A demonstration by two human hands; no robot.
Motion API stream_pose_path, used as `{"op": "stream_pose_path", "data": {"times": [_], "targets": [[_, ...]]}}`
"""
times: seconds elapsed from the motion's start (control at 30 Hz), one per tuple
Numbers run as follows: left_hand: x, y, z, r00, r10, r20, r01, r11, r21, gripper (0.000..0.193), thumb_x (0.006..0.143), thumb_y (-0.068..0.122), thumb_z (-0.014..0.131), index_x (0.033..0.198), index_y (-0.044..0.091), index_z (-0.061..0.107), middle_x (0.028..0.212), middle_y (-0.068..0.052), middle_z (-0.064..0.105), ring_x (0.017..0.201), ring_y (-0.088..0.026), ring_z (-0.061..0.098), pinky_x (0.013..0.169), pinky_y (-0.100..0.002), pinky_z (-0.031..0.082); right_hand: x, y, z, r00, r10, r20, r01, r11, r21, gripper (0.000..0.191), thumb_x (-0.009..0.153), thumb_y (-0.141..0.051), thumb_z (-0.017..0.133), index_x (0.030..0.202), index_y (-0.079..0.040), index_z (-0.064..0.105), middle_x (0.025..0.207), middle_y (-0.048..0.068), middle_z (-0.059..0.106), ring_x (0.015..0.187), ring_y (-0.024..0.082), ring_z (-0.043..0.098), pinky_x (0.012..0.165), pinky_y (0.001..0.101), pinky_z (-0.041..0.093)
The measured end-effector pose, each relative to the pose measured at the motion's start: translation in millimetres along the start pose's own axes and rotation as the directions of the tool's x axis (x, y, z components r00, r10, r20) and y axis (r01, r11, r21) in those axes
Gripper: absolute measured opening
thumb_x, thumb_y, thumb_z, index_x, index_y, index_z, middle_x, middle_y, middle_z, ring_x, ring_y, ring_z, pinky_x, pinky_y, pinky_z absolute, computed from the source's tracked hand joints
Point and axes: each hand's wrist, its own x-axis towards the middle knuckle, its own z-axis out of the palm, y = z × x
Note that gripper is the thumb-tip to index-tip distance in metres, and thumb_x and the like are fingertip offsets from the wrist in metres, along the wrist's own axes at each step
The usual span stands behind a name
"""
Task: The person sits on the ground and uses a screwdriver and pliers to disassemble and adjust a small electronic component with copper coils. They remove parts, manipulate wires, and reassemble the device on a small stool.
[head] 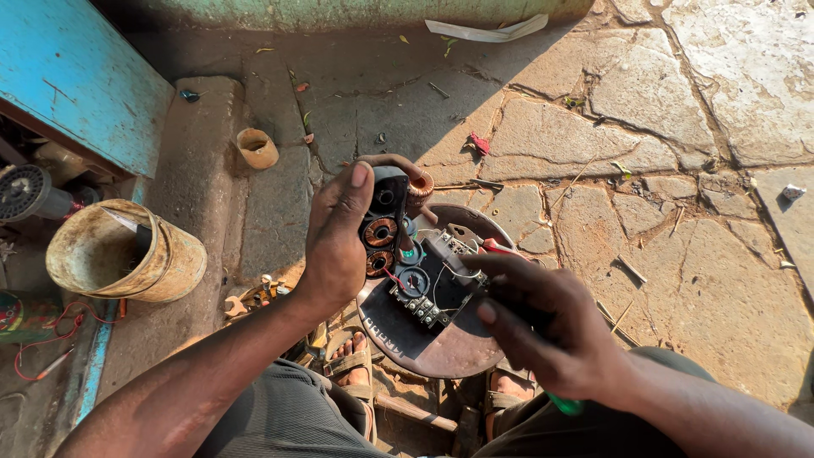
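Note:
My left hand (339,233) grips a black electronic circuit board (405,270) by its upper end, thumb on top. The board carries copper wire coils, round capacitors and a heat sink, and it is tilted over a round dark metal plate (449,348) that rests between my knees. My right hand (543,326) holds a screwdriver with a green handle (566,405); a red part (498,248) shows by the board's right edge, and where the tip touches is hidden by my fingers. My sandalled feet (354,365) show below the plate.
A dented tin can (127,254) stands at the left beside a small clay cup (256,148) on a concrete step. A blue painted panel (76,76) fills the upper left. Cracked stone paving (678,170) spreads right, with scraps and red wire (51,339) about.

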Motion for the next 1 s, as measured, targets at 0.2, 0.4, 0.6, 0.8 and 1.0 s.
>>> {"op": "stream_pose_path", "data": {"times": [0.2,0.4,0.6,0.8,1.0], "targets": [[-2,13,9,0.978,-0.050,0.205,0.064,0.996,-0.060,0.061,0.103,0.057,0.056,0.123,0.000,0.064,0.112,-0.014,0.072,0.096,-0.021,0.076,0.072,-0.030,0.064,20,4,-14,0.978,-0.052,-0.200,0.069,0.994,0.080,0.047,0.096,-0.011,0.063,0.140,0.008,0.058,0.063,-0.003,0.056,0.047,0.004,0.048,0.041,0.0226,0.035],[-12,32,20,0.918,0.063,0.392,-0.123,0.984,0.129,0.037,0.092,0.026,0.068,0.121,0.003,0.064,0.124,-0.014,0.071,0.127,-0.025,0.063,0.112,-0.043,0.052,8,-2,-5,0.971,-0.231,-0.057,0.229,0.973,-0.041,0.046,0.095,-0.010,0.066,0.136,0.010,0.059,0.081,0.003,0.067,0.065,0.009,0.057,0.057,0.0236,0.044],[-15,35,22,0.855,0.216,0.472,-0.396,0.859,0.324,0.033,0.090,0.016,0.070,0.122,0.009,0.066,0.113,-0.009,0.077,0.130,-0.027,0.067,0.112,-0.042,0.051,-3,-1,6,0.918,-0.386,-0.088,0.340,0.883,-0.324,0.043,0.088,-0.011,0.078,0.127,0.005,0.066,0.077,0.002,0.071,0.064,0.007,0.063,0.058,0.0227,0.049],[-21,37,20,0.866,0.206,0.455,-0.344,0.907,0.245,0.035,0.098,0.022,0.072,0.129,0.009,0.060,0.136,-0.014,0.067,0.132,-0.026,0.061,0.111,-0.040,0.050,-8,8,7,0.931,-0.352,-0.097,0.311,0.903,-0.295,0.047,0.085,-0.008,0.082,0.127,0.004,0.067,0.066,-0.002,0.065,0.057,0.004,0.057,0.055,0.0217,0.046],[-22,38,18,0.880,0.175,0.441,-0.285,0.938,0.196,0.047,0.104,0.047,0.063,0.130,0.008,0.061,0.139,-0.014,0.063,0.138,-0.027,0.058,0.118,-0.042,0.047,-6,8,7,0.917,-0.389,-0.086,0.347,0.886,-0.307,0.047,0.084,-0.007,0.082,0.126,0.005,0.065,0.078,0.001,0.073,0.067,0.004,0.066,0.062,0.0201,0.052]]}}
